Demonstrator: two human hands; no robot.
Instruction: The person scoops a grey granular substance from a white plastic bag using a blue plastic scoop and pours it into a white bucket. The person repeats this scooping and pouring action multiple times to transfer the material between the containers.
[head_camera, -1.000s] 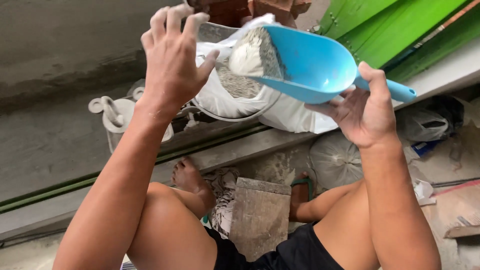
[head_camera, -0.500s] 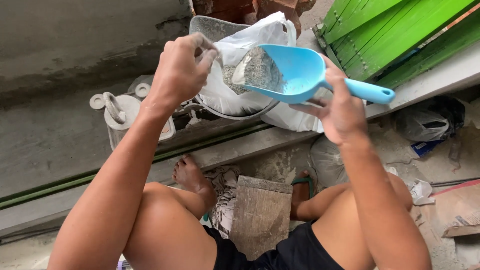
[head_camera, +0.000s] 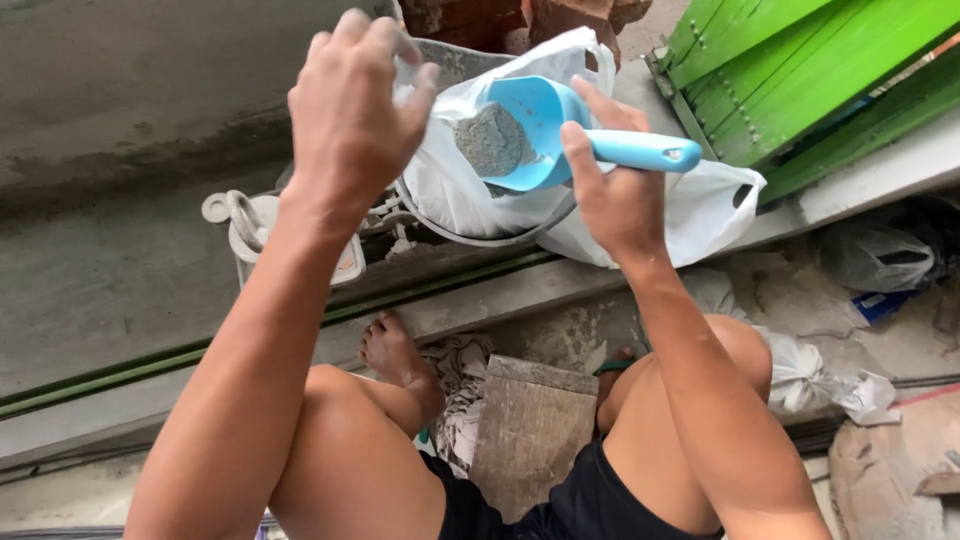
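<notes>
My right hand grips the handle of a light blue plastic scoop that holds a heap of grey powder. The scoop tips down over a white plastic bag set inside a metal bowl. My left hand is raised at the bag's left edge, fingers curled on the plastic there. Both of my bare knees and a foot show below.
A white scale sits under the bowl on a grey concrete ledge. Green wooden boards lean at the upper right, red bricks behind. A wooden block lies between my legs, crumpled bags to the right.
The scoop has swung from high on the right down toward the bag's mouth. My left hand closed from spread fingers onto the bag's edge.
</notes>
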